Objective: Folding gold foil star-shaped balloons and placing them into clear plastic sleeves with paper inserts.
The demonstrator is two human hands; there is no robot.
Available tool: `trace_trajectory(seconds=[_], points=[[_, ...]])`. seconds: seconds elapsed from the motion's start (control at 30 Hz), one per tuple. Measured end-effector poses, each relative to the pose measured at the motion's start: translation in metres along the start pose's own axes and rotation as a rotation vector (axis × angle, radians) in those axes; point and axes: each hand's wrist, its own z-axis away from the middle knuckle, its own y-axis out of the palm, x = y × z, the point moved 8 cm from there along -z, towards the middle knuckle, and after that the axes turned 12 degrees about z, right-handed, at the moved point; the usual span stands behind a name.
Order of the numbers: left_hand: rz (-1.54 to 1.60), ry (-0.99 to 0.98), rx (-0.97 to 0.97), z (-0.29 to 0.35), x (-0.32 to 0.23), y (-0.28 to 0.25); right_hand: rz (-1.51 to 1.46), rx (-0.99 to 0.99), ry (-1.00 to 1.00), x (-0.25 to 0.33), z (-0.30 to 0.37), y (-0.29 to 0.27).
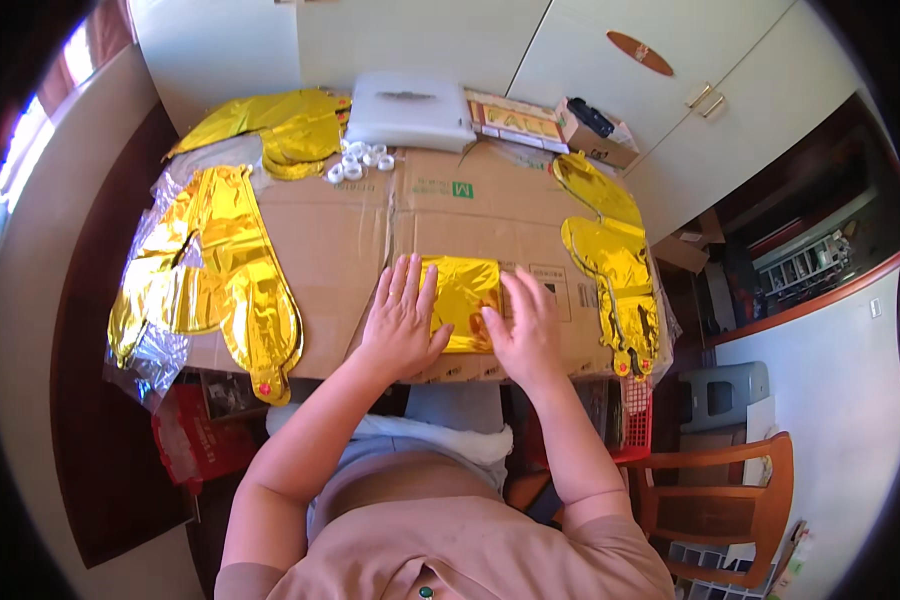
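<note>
A piece of gold foil, folded into a flat rectangle (465, 290), lies on the brown cardboard (330, 230) in front of me. My left hand (400, 318) rests flat over its left edge, fingers stretched forward. At its right edge is my right hand (530, 328), its fingers loosely curved and its thumb spread onto the foil. Neither hand grips anything. To the left a large letter-shaped gold foil balloon (260, 270) lies spread out flat. Another flat gold balloon (625, 260), with rounded lobes and red spots at its ends, lies along the right side.
More gold foil (305, 120) lies at the back left. Several small white tape rolls (353, 171) sit beside a translucent white case (410, 115). A flat printed box (518, 122) and an open carton (600, 140) stand at the back right. A wooden chair (715, 460) is at my right.
</note>
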Motion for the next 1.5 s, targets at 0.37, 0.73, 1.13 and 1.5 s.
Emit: trace_trajectory(seconds=[0.37,0.73,1.13,1.5], points=[[0.012,-0.034,0.044,-0.003,0.002,-0.001,-0.138,0.468,0.016,-0.047,-0.048,0.072],[0.059,-0.027,0.092,-0.008,-0.004,-0.006,0.332,0.139,-0.069,-0.211,-0.275,0.189],[0.045,-0.077,0.136,-0.006,0.003,-0.008,0.576,0.355,-0.395,-0.167,-0.286,0.233],[0.053,-0.058,0.102,-0.005,0.003,-0.006,0.198,-0.660,-0.101,-0.168,-0.293,0.062]])
